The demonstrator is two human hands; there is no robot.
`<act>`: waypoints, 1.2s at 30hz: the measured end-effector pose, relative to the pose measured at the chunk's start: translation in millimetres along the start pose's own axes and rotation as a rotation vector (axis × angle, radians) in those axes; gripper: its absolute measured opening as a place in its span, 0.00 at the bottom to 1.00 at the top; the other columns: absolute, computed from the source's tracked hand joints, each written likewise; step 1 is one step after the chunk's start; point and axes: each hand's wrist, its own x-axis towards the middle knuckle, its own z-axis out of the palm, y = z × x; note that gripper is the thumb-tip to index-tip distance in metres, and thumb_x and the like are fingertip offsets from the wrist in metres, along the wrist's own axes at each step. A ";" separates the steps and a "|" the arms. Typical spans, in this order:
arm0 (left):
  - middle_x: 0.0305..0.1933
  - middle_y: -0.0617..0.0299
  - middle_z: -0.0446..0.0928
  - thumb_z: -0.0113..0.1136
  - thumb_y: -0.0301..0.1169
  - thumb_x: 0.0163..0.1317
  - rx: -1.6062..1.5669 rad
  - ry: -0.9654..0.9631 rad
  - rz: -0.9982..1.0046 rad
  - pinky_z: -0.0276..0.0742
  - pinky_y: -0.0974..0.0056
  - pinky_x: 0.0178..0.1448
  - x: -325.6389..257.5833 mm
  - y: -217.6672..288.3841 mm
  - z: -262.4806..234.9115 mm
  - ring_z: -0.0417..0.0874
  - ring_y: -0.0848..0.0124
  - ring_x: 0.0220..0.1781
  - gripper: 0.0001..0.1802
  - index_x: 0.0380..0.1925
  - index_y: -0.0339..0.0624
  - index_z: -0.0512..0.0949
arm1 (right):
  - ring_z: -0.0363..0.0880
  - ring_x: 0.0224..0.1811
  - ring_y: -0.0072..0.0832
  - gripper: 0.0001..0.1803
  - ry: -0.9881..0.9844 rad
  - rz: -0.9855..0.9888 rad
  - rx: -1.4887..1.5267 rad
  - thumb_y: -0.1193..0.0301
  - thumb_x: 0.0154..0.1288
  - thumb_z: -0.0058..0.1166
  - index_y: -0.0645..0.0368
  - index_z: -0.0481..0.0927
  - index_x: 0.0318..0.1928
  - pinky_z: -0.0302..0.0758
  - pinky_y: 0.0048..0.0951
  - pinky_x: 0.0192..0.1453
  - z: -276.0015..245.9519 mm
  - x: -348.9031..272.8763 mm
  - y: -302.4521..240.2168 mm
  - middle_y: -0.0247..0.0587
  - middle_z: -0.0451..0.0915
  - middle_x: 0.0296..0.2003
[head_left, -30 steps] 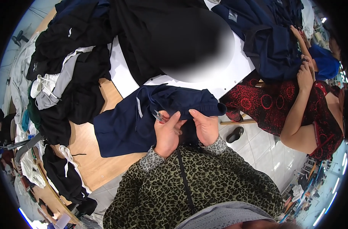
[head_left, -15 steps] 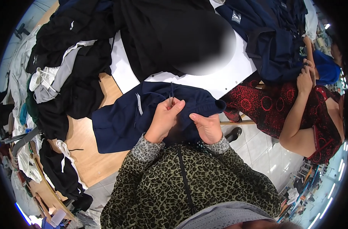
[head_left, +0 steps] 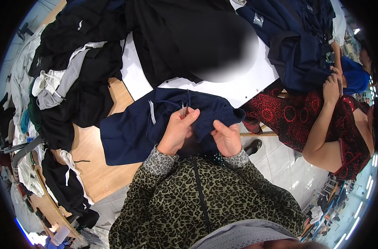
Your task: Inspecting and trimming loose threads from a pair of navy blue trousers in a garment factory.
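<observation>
Navy trousers (head_left: 124,135) with a gathered waistband (head_left: 217,116), a dark drawstring and a white label (head_left: 152,112) lie across the table's near edge in front of me. My left hand (head_left: 177,130) is closed around small metal thread snips (head_left: 184,109); their two pointed blades stick up past the thumb, slightly apart. Against the waistband, my right hand (head_left: 227,138) pinches the navy cloth between thumb and fingers. The lower fingers of both hands are partly hidden by the cloth.
Black garments (head_left: 164,37) are heaped on the white and wooden table (head_left: 95,162). More black clothes with a white-and-grey piece (head_left: 52,89) lie left. At right, a co-worker in red-and-black patterned clothing (head_left: 290,114) handles navy garments (head_left: 296,58). Tiled floor (head_left: 276,166) shows below.
My right hand has shifted slightly right and up along the waistband, and the cloth between my hands is turned. The snips stay in my left hand, nearly in place.
</observation>
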 end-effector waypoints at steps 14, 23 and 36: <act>0.24 0.72 0.69 0.56 0.31 0.66 0.528 0.028 0.317 0.64 0.76 0.34 -12.0 26.9 -70.1 0.66 0.84 0.29 0.10 0.30 0.34 0.74 | 0.69 0.56 0.34 0.21 -0.077 -0.570 -1.259 0.72 0.51 0.66 0.62 0.77 0.47 0.67 0.34 0.61 -47.4 34.5 -38.8 0.43 0.73 0.49; 0.45 0.57 0.75 0.67 0.28 0.50 1.306 0.229 1.038 0.78 0.61 0.40 -25.3 35.4 -39.9 0.79 0.60 0.40 0.17 0.41 0.42 0.78 | 0.70 0.59 0.34 0.11 -0.752 -0.624 -1.752 0.66 0.49 0.65 0.58 0.79 0.27 0.47 0.51 0.72 -45.2 67.6 -38.4 0.32 0.78 0.29; 0.42 0.61 0.75 0.58 0.22 0.59 0.907 -0.443 0.849 0.68 0.66 0.55 0.9 48.5 -17.5 0.74 0.68 0.50 0.07 0.33 0.40 0.69 | 0.71 0.31 0.16 0.10 -1.003 0.241 -0.782 0.72 0.62 0.59 0.69 0.78 0.33 0.71 0.21 0.39 14.1 48.6 -98.1 0.32 0.78 0.29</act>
